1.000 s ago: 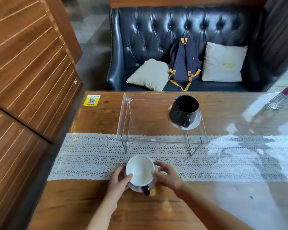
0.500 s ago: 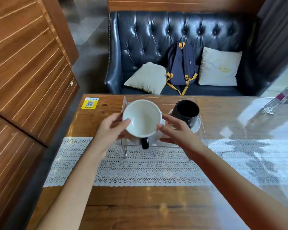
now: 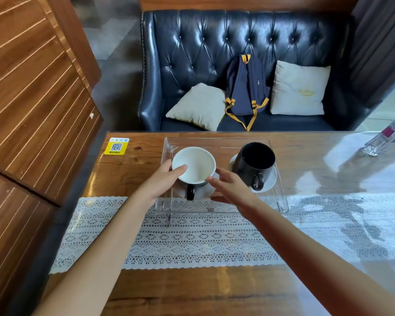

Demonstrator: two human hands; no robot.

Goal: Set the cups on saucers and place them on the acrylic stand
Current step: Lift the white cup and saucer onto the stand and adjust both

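Nearly done. Glossy black mug [image 3: 255, 164] sits on white saucer [image 3: 269, 180] at right of clear acrylic stand [image 3: 281, 197]. White-lined cup with black handle [image 3: 193, 166] on own saucer [image 3: 205, 192] at stand's left; left hand [image 3: 163, 179] fingers grasp rim, right hand [image 3: 232, 188] fingers touch rim and saucer. Whether it has landed: cannot tell. Left: release.

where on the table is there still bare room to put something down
Free: the wood between the yellow QR sticker and the acrylic stand, and the lace runner nearer you. Crowded: the stand top, filled by both cups.
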